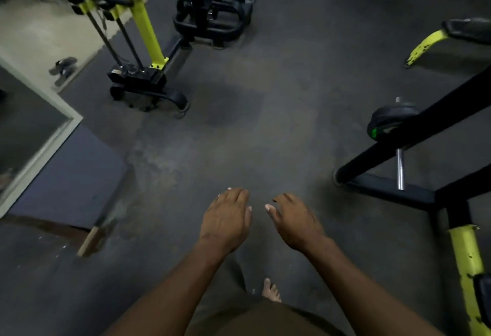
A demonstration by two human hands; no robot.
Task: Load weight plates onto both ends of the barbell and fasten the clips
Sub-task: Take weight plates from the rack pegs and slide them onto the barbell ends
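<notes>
The round black weight plate with a green mark [390,123] is seen on a chrome sleeve [400,168] behind the sloping black steel frame bar [414,133], which serves as the landmark here; whether that sleeve belongs to the barbell or to a storage peg cannot be told, and no clip is visible. Both hands are held over the dark rubber floor [265,96], well down and left of the frame bar, and nothing is gripped: the left hand [225,221] and the right hand [297,224] are relaxed, with fingers loosely bent. 1 bare foot [271,290] is seen below the hands. Judged from this, a plate fumbled during carrying could be dropped on unprotected toes. A plate could also be knocked against the frame bar, since the sleeve sits just behind it.
</notes>
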